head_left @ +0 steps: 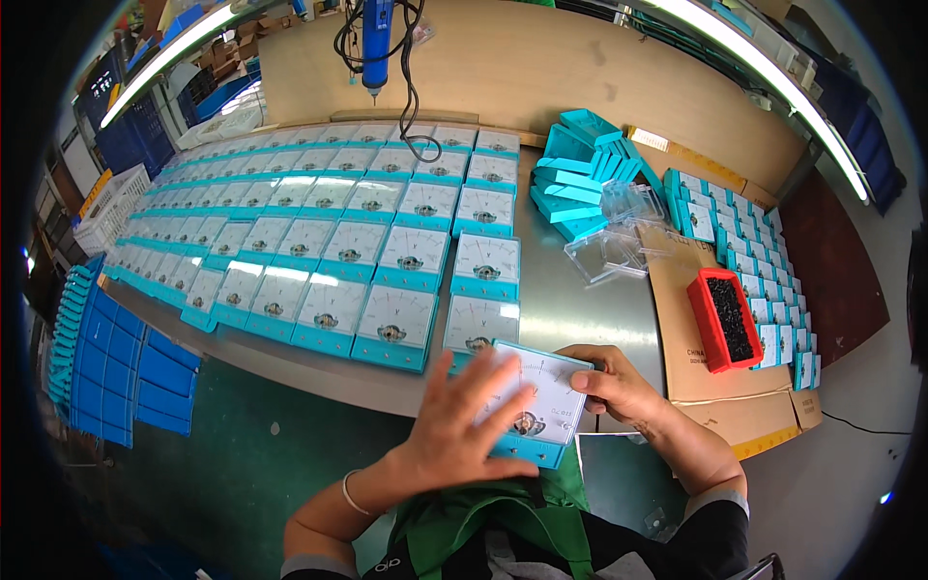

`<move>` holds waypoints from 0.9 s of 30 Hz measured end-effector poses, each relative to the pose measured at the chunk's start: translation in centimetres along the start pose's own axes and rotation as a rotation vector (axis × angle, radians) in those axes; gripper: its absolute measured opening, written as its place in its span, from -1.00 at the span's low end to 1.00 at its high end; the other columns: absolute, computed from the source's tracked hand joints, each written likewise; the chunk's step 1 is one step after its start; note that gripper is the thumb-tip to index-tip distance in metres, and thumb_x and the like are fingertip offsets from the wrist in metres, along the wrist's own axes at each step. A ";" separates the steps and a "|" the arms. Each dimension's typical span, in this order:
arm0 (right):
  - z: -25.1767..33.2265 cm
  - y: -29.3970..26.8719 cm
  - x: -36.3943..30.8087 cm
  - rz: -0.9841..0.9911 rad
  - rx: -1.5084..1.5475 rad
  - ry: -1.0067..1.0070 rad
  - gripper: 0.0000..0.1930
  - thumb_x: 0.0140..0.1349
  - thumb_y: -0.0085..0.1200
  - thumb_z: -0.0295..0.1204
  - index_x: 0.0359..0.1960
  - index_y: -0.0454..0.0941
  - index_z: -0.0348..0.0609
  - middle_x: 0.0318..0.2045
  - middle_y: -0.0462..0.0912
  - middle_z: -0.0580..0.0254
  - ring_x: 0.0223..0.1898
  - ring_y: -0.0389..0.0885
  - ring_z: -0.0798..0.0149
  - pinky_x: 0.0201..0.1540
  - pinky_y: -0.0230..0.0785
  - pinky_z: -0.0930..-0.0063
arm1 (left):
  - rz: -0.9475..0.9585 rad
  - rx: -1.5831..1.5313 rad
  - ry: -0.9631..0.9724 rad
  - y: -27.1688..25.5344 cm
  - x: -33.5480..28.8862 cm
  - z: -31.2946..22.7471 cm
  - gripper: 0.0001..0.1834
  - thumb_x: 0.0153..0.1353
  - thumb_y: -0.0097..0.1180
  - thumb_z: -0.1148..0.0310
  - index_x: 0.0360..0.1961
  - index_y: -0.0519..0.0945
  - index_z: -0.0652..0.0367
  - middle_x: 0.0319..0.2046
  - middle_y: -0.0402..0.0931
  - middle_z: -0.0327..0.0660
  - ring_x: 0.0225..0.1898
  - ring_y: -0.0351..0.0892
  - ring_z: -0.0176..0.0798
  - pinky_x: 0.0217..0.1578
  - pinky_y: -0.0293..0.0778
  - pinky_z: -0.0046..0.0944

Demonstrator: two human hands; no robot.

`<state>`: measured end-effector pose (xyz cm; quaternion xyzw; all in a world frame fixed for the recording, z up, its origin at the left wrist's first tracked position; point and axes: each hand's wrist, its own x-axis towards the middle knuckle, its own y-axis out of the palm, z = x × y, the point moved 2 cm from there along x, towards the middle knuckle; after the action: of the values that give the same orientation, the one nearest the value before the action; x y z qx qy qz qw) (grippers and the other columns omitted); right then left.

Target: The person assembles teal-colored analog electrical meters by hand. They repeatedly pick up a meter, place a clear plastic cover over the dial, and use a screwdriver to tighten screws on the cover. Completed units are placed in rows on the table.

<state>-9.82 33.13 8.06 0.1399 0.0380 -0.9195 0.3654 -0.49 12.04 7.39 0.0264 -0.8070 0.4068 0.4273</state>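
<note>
A square panel meter (553, 394) with a teal case and a white dial is held up near my body, over the table's front edge. My right hand (623, 389) grips its right side, thumb on the dial's edge and fingers behind. Across the left part of the dial lies my left hand (452, 430), its fingers spread and somewhat blurred by motion; whether they press on the face I cannot tell. Just beyond the held one, another panel meter (480, 322) rests on the table, partly covered by my left fingers. Rows of similar meters (391, 314) fill the table's left side.
A blue electric screwdriver (376, 48) hangs on a dark cable above the far side. Teal cases (580, 179) and clear covers (607, 256) are piled right of centre. A red box of small black parts (710, 324) stands on cardboard (681, 362), beside more meters (764, 261).
</note>
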 end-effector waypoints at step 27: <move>10.0 -18.8 35.5 -0.681 -2.043 -0.150 -0.72 0.14 0.06 -0.34 -0.15 0.61 -0.19 0.09 0.41 -0.09 0.09 0.39 -0.09 -0.32 0.53 0.34 | 0.082 0.123 -0.046 -1.5 1.4 10.0 -0.29 0.01 0.25 0.28 0.14 0.24 0.36 0.03 0.41 0.27 0.01 0.50 0.25 0.02 0.40 0.11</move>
<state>-49.65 21.66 6.94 -0.3057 0.8017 -0.5124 0.0358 -7.46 4.64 6.30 0.0289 -0.7904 0.4722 0.3891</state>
